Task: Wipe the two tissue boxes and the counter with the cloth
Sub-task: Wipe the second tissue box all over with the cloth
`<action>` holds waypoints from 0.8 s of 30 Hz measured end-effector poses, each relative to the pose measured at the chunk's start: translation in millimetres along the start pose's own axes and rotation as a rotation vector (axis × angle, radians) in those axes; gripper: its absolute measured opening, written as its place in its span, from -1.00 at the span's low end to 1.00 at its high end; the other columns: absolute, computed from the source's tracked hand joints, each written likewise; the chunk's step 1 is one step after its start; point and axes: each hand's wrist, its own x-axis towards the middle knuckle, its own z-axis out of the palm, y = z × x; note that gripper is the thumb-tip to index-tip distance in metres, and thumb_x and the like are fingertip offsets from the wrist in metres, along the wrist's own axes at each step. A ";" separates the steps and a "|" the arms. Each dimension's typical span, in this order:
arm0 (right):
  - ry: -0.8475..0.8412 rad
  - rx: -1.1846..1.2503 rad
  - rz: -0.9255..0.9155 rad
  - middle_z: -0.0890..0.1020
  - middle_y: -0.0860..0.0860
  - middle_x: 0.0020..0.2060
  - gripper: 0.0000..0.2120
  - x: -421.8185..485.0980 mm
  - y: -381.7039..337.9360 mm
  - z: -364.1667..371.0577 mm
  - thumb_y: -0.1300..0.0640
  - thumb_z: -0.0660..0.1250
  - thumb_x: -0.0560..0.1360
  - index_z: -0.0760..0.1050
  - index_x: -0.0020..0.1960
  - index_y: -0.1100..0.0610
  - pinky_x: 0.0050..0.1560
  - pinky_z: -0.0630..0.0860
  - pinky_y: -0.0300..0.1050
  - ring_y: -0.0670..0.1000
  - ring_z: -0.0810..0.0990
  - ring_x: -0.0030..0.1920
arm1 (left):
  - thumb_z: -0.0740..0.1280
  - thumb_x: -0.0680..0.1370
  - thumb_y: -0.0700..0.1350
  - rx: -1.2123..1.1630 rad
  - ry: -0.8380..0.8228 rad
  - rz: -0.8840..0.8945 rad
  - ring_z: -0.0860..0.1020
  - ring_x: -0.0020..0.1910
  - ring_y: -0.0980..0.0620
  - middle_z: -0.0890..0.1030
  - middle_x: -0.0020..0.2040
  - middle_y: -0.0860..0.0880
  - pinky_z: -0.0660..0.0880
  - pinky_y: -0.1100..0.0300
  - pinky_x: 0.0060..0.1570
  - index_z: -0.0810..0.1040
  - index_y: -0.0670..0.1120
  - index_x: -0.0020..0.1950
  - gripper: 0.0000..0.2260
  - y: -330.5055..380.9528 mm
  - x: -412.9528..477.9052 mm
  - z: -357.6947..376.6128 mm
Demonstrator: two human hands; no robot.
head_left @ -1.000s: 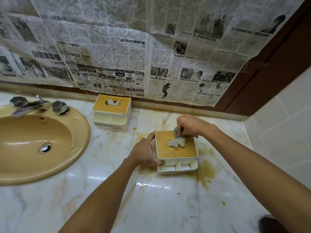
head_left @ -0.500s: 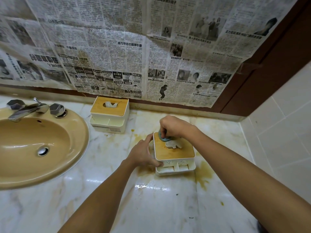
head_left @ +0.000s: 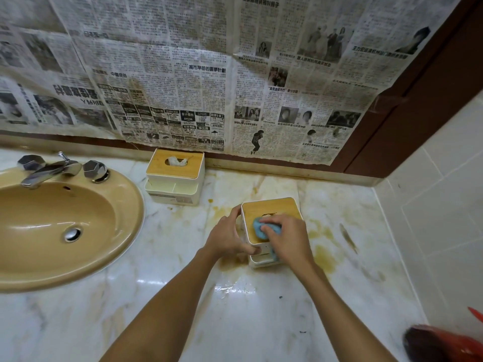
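wiping near tissue box (head_left: pixel 282 206) lid with cloth (head_left: pixel 259 229) clutched in right hand (head_left: pixel 287 237) | left hand (head_left: pixel 226 237) gripping box side | next: needing far tissue box (head_left: pixel 174 176), stained counter (head_left: pixel 183 296) passes

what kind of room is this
Probably a bathroom or washroom: a tan basin with a chrome tap is set into a marble counter, and the side wall is tiled. Newspaper covers the wall behind, so what lies under it cannot be seen.
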 end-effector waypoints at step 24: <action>0.318 0.511 0.217 0.73 -0.14 -0.02 -0.84 -45.5 65.2 -21.4 0.14 0.45 0.54 0.71 0.09 -0.02 0.03 0.63 -0.16 -0.15 0.68 0.01 | 0.59 -0.13 0.51 0.260 -0.066 -0.026 0.36 0.51 -0.11 0.40 0.55 -0.04 0.42 -0.16 0.41 -0.05 0.11 0.67 0.51 32.3 -8.9 -24.3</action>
